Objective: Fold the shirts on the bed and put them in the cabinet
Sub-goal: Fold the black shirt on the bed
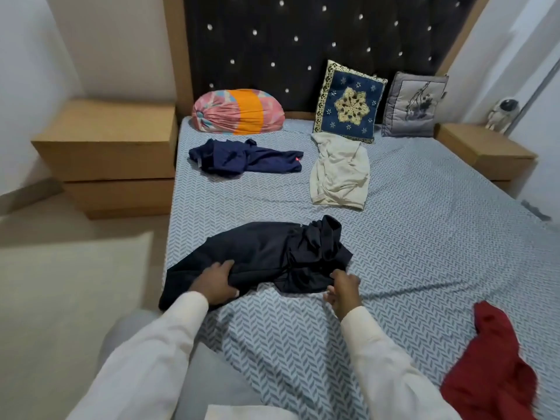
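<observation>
At the bottom of the frame two white-sleeved arms reach over the bed. The left hand, lower centre-left, has its fingers curled round a fold of the black shirt and grips it near the bed's left edge, where the shirt's lower corner hangs slightly over the side. The right hand, lower centre, sits at the shirt's right hem with fingers loosely bent – whether it pinches cloth or only touches it cannot be told.

A red garment lies crumpled in the lower right corner, well apart from the hands. Bare patterned sheet stretches between the two and across the right half of the bed.

Further up, a cream shirt lies at centre-right and a navy shirt at centre-left – apart from each other, both bunched. Behind them a pink-and-orange bolster, a blue cushion and a grey cushion lean against the dark headboard. Wooden nightstands flank the bed, left and right. Pale floor fills the left.
</observation>
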The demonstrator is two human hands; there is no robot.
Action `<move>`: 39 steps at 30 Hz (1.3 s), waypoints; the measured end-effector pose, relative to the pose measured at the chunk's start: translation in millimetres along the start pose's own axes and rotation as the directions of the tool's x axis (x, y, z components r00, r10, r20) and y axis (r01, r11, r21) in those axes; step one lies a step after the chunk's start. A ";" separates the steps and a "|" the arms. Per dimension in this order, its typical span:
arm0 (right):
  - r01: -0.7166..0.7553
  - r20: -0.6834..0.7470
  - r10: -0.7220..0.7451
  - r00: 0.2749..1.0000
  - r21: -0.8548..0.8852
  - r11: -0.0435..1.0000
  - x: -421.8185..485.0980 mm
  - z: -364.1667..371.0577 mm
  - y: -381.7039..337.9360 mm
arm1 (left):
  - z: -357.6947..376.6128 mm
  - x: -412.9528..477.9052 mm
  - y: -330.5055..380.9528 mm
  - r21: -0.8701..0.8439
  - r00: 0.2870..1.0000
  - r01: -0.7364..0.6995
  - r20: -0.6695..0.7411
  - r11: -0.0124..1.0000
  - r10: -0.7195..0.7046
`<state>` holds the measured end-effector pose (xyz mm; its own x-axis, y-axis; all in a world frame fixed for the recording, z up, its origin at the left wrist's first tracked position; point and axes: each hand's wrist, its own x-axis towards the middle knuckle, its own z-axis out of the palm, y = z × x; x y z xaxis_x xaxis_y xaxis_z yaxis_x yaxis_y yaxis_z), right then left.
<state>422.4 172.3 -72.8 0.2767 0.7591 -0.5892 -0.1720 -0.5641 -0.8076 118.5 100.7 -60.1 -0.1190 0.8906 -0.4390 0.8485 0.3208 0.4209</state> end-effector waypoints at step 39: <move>0.777 0.780 -0.041 0.625 -0.615 0.138 27.7 63.9 -38.1 | 36.6 -3.0 -48.3 0.024 0.851 0.343 -0.431 0.939 -0.300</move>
<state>376.2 235.6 -60.0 -0.5572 0.7509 -0.3545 0.7725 0.3120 -0.5531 96.7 70.7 -108.2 -0.5776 0.8009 -0.1579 0.7686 0.5988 0.2253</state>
